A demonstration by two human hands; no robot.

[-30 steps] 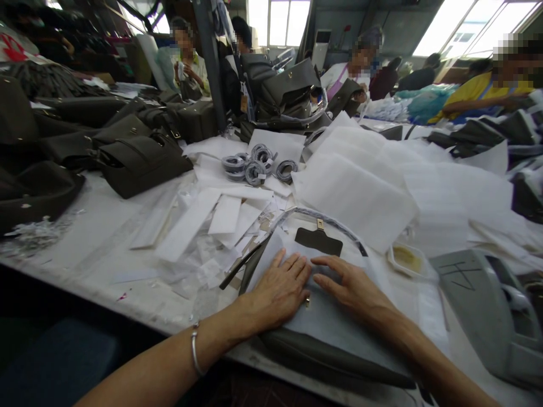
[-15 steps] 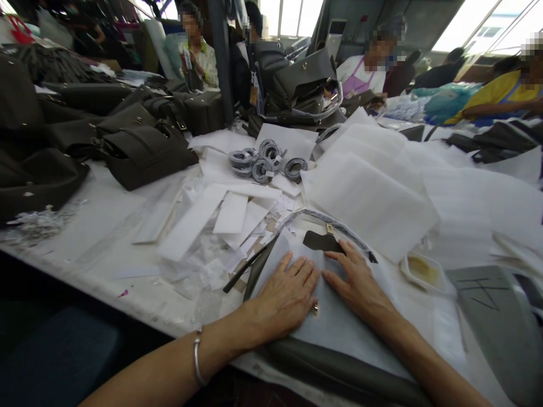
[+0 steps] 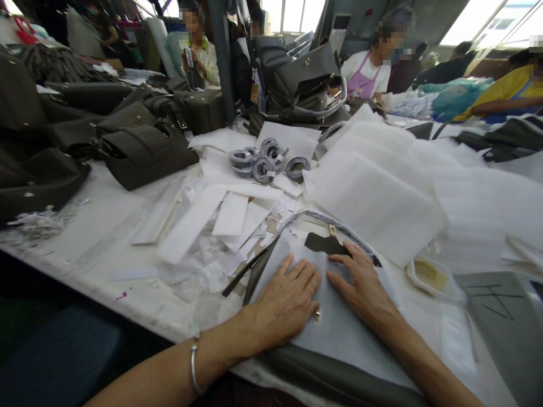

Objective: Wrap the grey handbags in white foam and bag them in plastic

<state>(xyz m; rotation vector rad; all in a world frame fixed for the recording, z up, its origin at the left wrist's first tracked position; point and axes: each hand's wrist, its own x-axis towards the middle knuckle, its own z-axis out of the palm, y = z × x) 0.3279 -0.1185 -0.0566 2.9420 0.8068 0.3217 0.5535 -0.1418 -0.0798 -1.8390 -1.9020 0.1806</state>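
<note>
Both hands lie flat on a sheet of white tissue [image 3: 335, 328] that covers a dark grey handbag [image 3: 331, 373] lying at the table's near edge. My left hand [image 3: 288, 299] rests open on the sheet's left half, fingers stretched forward, a bracelet on the wrist. My right hand [image 3: 360, 285] is open beside it, its fingertips touching the bag's dark flap [image 3: 324, 244] with a small gold clasp. The bag's wrapped handle [image 3: 335, 223] arcs above the flap.
Stacks of white foam sheets [image 3: 373, 192] lie to the right, paper strips [image 3: 212, 217] and grey rolls [image 3: 263, 164] in the middle, dark handbags [image 3: 144, 152] at the left. A small tray [image 3: 430, 277] and a grey tape dispenser [image 3: 504, 316] sit at the right. Other people work at the far side.
My right hand has slid forward over the tissue up to the bag's flap. My left hand has stayed nearly in place. The view has shifted slightly.
</note>
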